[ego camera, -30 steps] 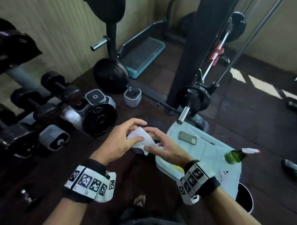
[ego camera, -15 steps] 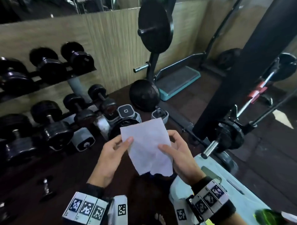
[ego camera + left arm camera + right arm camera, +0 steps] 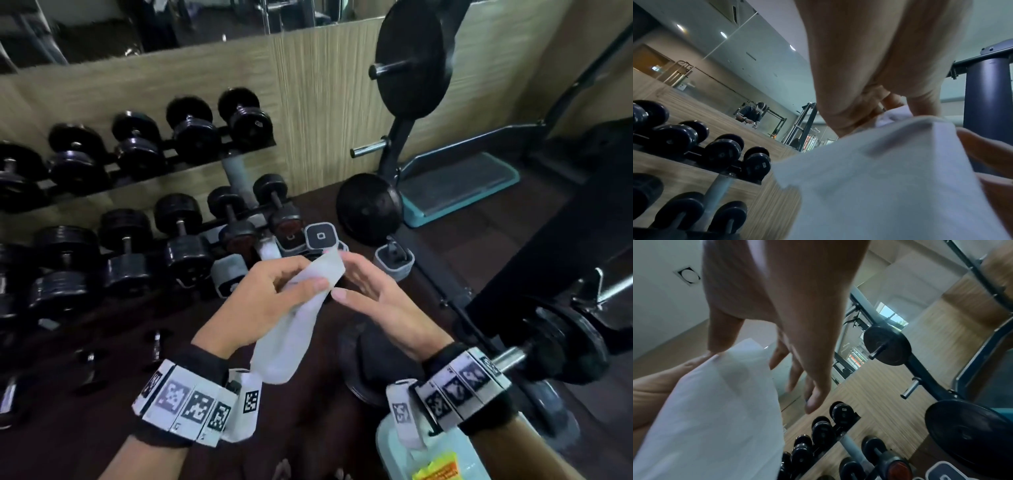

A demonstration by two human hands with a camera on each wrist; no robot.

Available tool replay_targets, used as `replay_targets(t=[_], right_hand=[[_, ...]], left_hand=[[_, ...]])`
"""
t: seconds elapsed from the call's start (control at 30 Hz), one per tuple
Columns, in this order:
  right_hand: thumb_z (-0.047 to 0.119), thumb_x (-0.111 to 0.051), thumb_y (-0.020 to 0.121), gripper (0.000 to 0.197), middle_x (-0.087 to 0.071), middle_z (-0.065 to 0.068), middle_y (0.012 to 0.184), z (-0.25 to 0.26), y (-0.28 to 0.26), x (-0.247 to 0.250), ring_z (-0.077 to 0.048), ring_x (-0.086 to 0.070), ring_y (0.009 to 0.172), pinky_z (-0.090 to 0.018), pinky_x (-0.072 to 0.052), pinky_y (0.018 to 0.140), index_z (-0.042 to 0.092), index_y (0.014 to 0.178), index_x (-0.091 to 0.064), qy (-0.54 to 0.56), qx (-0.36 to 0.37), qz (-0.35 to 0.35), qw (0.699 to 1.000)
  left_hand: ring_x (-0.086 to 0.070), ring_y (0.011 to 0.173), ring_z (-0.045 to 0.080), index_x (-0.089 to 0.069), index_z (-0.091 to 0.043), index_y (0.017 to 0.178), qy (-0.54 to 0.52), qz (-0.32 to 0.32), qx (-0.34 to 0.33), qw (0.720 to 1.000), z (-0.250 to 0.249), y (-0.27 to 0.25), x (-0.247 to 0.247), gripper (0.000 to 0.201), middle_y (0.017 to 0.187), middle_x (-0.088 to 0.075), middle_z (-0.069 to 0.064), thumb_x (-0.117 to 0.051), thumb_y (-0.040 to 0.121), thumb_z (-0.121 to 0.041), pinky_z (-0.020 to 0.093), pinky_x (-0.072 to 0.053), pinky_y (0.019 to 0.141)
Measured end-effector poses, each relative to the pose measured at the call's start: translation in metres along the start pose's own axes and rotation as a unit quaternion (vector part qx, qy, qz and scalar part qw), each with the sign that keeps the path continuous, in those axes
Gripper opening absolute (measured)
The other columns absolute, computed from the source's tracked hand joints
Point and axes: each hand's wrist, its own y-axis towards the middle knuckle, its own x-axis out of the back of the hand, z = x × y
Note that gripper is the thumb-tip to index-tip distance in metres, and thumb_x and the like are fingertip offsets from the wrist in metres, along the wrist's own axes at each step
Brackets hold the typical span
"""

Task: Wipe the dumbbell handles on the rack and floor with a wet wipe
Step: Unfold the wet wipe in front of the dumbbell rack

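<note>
A white wet wipe hangs folded lengthwise from my left hand, which pinches its upper part between thumb and fingers. My right hand is beside it with straight fingers that touch the wipe's top end without gripping. The left wrist view shows the wipe under my curled fingers; in the right wrist view the wipe lies next to straight fingers. Black dumbbells fill the rack's upper tier and lower tier, ahead and to the left. Small chrome dumbbells lie on the floor.
Grey adjustable dumbbells sit on the floor just beyond my hands. A plate tree and a teal step platform stand at the right rear. A black machine column and a loaded bar end crowd the right. A wipe packet lies bottom right.
The wipe, held spread flat between both hands, is now folded into a strip in my left hand. My right hand has let go of it. The view has risen toward the rack.
</note>
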Motion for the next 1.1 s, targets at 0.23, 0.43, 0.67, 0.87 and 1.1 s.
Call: replay_targets(t=[0.23,0.43,0.67,0.87,1.1], right_hand=[[0.011,-0.066,0.092,0.005,-0.072,-0.012,0.084,0.017,0.011,0.012,-0.014,-0.066,0.069,-0.021,-0.052,0.065,0.007,0.088,-0.067,0.07,-0.012,-0.005,0.997],[0.014,-0.064,0.096,0.013,-0.072,-0.012,0.084,0.025,0.007,0.024,-0.015,-0.066,0.069,-0.021,-0.052,0.064,0.002,0.098,-0.069,0.049,-0.007,-0.053,0.997],[0.018,-0.06,0.099,0.016,-0.073,-0.011,0.086,0.031,0.012,0.021,-0.014,-0.066,0.075,-0.022,-0.051,0.069,0.008,0.099,-0.073,-0.001,0.004,-0.07,0.998],[0.015,-0.062,0.098,0.014,-0.074,-0.018,0.096,0.028,0.027,0.009,-0.021,-0.065,0.083,-0.032,-0.048,0.073,0.009,0.106,-0.073,-0.014,-0.024,-0.123,0.992],[0.014,-0.062,0.098,0.018,-0.07,-0.024,0.106,0.02,0.055,-0.018,-0.026,-0.062,0.091,-0.044,-0.045,0.083,0.021,0.108,-0.075,-0.037,-0.031,-0.167,0.985]], left_hand=[[-0.056,0.066,0.006,-0.073,-0.021,0.098,-0.014,-0.013,0.071,0.997,0.006,-0.014,0.015,0.018,0.075,-0.066,0.001,-0.065,0.092,-0.037,0.018,-0.042,0.066],[-0.053,0.08,0.018,-0.067,-0.009,0.082,-0.126,0.011,0.148,0.981,0.052,-0.034,0.008,0.037,0.081,-0.058,0.007,-0.064,0.093,-0.045,0.033,-0.04,0.082],[-0.049,0.132,0.037,-0.052,0.006,0.133,-0.36,-0.094,0.12,0.921,0.075,-0.033,-0.016,0.045,0.137,-0.055,0.023,-0.041,0.106,-0.028,0.047,-0.036,0.115],[-0.06,0.121,0.035,-0.053,-0.005,0.134,-0.388,-0.092,0.144,0.906,0.087,-0.031,-0.001,0.041,0.132,-0.061,0.019,-0.062,0.096,-0.016,0.046,-0.05,0.102],[-0.069,0.1,0.023,-0.062,-0.001,0.12,-0.355,-0.126,0.139,0.916,0.103,-0.029,0.058,0.031,0.109,-0.073,0.009,-0.062,0.089,0.0,0.028,-0.059,0.08]])
